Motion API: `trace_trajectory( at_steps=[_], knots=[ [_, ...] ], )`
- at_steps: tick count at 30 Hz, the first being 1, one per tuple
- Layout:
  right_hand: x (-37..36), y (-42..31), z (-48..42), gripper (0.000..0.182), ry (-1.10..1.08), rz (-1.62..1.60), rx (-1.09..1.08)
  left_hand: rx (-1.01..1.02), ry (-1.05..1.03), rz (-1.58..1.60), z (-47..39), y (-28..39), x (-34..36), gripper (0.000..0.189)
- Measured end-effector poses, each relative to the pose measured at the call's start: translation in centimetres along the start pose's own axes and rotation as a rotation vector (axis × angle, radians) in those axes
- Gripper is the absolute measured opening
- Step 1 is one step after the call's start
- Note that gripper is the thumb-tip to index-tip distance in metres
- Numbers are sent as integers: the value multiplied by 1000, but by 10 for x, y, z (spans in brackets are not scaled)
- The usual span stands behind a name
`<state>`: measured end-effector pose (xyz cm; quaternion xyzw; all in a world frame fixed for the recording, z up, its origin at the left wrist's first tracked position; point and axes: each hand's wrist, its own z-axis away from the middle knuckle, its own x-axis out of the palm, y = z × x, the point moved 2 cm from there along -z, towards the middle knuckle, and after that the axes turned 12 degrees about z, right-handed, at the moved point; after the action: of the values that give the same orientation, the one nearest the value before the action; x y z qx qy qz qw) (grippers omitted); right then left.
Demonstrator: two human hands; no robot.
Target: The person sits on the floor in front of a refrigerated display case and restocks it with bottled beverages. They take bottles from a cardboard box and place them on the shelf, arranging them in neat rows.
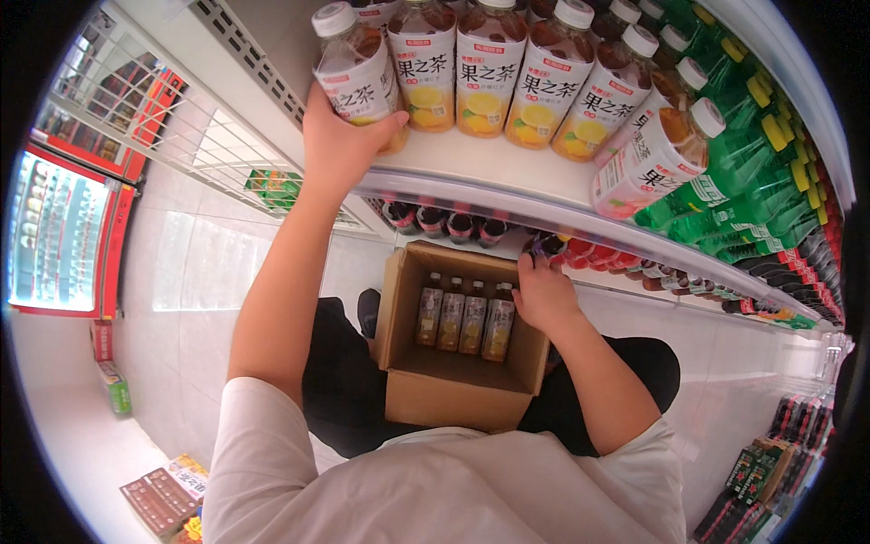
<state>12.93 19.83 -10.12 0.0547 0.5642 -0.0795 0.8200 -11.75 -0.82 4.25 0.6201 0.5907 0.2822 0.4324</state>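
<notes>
My left hand (346, 139) is closed around the lower part of a large bottle of lemon tea (357, 75) at the left end of the white shelf (489, 153). Similar lemon tea bottles (482, 75) stand in a row to its right. My right hand (547, 292) is at the right rim of an open cardboard box (455, 401), close to a dark-capped bottle on the lower shelf; whether its fingers grip anything is not clear. Inside the box, between my legs, several smaller tea bottles (450, 319) lie or stand in a row.
Green soda bottles (741, 170) fill the shelf at right. Dark cola bottles (459, 228) and red drinks (598, 255) line the lower shelf. A wire side panel (170, 115) bounds the left end. A lit drinks fridge (64, 231) stands far left; drink packs (754, 469) sit at lower right.
</notes>
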Motion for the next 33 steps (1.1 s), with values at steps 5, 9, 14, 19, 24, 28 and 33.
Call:
trace_trajectory(
  at_steps=[5, 9, 14, 19, 24, 28, 33],
  knots=[
    [2, 2, 2, 47, -12, -16, -4, -82, -24, -14, 27, 23, -8, 68],
    [13, 5, 1, 51, 64, 36, -10, -174, -111, 273, 62, 42, -12, 75],
    [8, 2, 1, 49, 85, 38, -3, -190, -648, 135, 144, 18, -10, 92],
    [2, 5, 4, 40, 193, -27, 0, -704, -738, 278, 204, 6, 40, 84],
    [-36, 3, 13, 22, 589, -580, -171, -785, -660, 280, 239, -33, 44, 78],
    [-31, -19, 25, 38, 144, -1167, -212, -845, -609, 224, 256, -55, 40, 75],
    [12, -39, 16, 53, 70, -1091, -219, -914, -584, 334, 281, -75, 42, 76]
  ],
)
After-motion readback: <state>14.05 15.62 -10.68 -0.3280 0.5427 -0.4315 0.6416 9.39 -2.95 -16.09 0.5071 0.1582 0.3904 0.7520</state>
